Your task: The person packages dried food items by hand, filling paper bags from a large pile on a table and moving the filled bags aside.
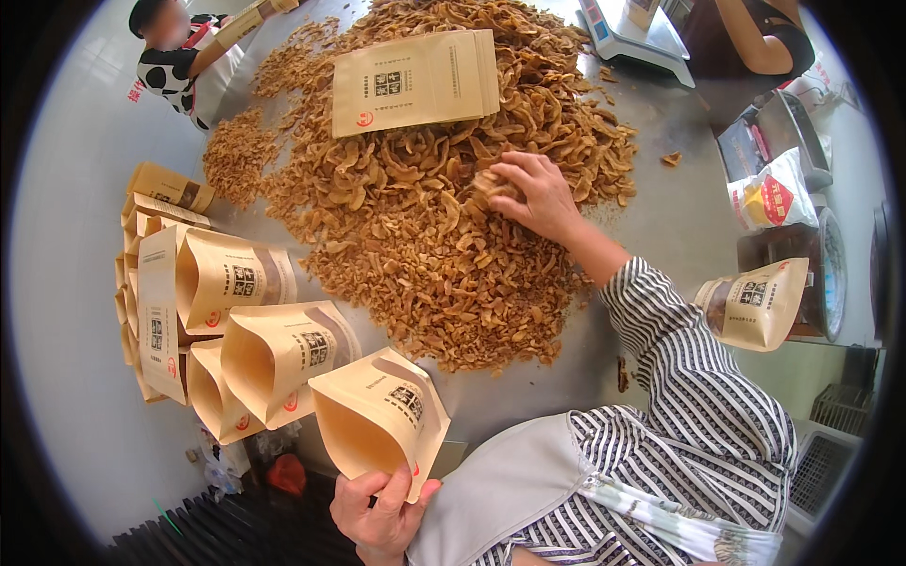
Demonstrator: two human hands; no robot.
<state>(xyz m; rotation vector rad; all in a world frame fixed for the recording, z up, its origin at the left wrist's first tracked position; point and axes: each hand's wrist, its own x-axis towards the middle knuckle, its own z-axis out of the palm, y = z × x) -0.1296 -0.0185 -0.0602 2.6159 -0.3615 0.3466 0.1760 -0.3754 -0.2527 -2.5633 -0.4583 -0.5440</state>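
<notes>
My left hand (382, 506) grips the rim of an open kraft paper pouch (417, 403) with a clear window strip. The pouch tilts with its mouth toward me, and I see bare paper inside near the mouth. On the big heap of brown dried slices (396, 170), my right hand (534, 194) has its fingers curled around some dried slices (492, 185). Smaller broken bits (453, 304) make up the near side of the heap. A stack of flat kraft pouches (417, 81) lies on top of it, beyond my right hand.
Several open pouches (283, 354) stand along the table's left edge. A pouch (754, 304) stands at the right edge, near a printed white bag (775, 194). A scale (637, 42) is at the far right. One person (177, 64) is at far left, another (750, 42) far right.
</notes>
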